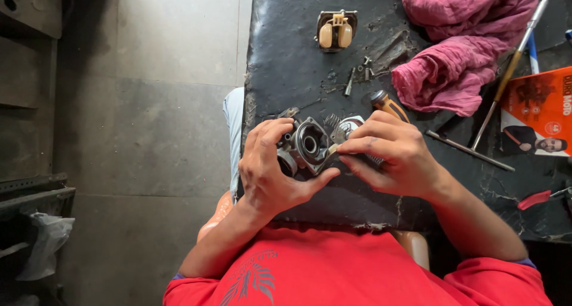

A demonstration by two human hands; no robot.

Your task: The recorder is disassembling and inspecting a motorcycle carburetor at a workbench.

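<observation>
Carburetor body (308, 145) sits clamped in my L hand (268, 175), fingers wrapped round it. R hand (390, 157) pinches a small part against its right side. Screwdriver (387, 105) just beyond R hand; float assembly (335, 30) and maroon rag (459, 44) further off.

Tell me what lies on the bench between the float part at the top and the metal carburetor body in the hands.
In the head view, between the float part and the carburetor body lie a small screw and a spring on the black bench.
</observation>
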